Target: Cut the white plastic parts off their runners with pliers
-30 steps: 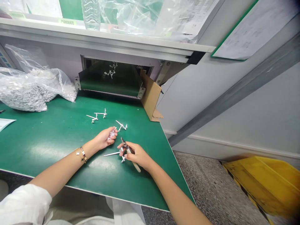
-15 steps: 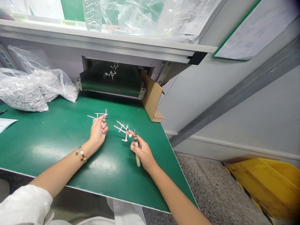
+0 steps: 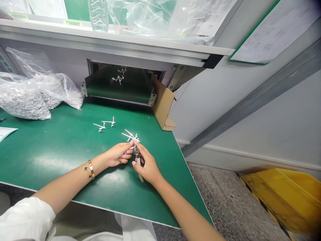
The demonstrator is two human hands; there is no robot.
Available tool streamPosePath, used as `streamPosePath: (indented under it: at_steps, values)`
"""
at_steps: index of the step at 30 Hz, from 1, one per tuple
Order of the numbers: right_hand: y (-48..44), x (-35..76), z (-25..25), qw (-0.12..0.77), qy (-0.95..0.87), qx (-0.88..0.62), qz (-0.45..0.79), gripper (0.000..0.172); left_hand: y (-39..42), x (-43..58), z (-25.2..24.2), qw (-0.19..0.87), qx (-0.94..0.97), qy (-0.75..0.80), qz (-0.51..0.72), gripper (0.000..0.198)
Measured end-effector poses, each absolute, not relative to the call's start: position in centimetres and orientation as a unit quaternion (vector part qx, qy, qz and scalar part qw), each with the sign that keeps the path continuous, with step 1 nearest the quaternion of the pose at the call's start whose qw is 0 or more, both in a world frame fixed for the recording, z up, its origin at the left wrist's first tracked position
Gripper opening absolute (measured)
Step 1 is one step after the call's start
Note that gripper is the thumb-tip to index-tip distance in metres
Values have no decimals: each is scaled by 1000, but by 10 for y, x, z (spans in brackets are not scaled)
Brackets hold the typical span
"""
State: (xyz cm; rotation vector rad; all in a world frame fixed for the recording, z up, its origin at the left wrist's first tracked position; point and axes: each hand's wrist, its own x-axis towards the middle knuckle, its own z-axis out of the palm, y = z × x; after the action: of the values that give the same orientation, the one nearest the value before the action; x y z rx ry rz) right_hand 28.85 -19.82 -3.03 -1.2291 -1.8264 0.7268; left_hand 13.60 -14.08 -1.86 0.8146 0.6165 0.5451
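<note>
My left hand (image 3: 118,154) and my right hand (image 3: 147,165) meet over the green table (image 3: 50,147), close to its right edge. The right hand is closed round small cutting pliers (image 3: 137,157) with pale handles, jaws pointing away from me. The left hand pinches a white plastic sprue piece (image 3: 132,137) right at the plier jaws; how much of it lies in the fingers is hidden. Two more white sprue pieces (image 3: 105,124) lie on the table farther back.
A small green conveyor belt (image 3: 117,85) carrying a white sprue opens onto the table's back edge, with a cardboard flap (image 3: 162,102) at its right. A clear bag of white parts (image 3: 32,95) lies at the back left. A yellow bin (image 3: 283,197) stands on the floor at right.
My left hand has come back from the far sprue pieces to the right hand. The right hand has drawn slightly nearer, and the sprue is now pinched at the plier jaws.
</note>
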Motion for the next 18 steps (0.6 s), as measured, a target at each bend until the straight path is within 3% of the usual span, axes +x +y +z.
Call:
streamPosePath:
  at_steps: [7,11,14,18]
  values:
    - [-195,288,-36,418,-702,-481,318,63,-140,139,-22,760,424,337,360,34]
    - [-191,292,-38,470,-659,-478,341,40,-128,132,-20,664,464,361,462,33]
    - [-188,299,-31,447,-666,-492,339,24,-120,126,-18,630,484,375,479,31]
    - [-185,311,-21,391,-646,-552,354,32,-120,125,-19,612,510,391,461,30]
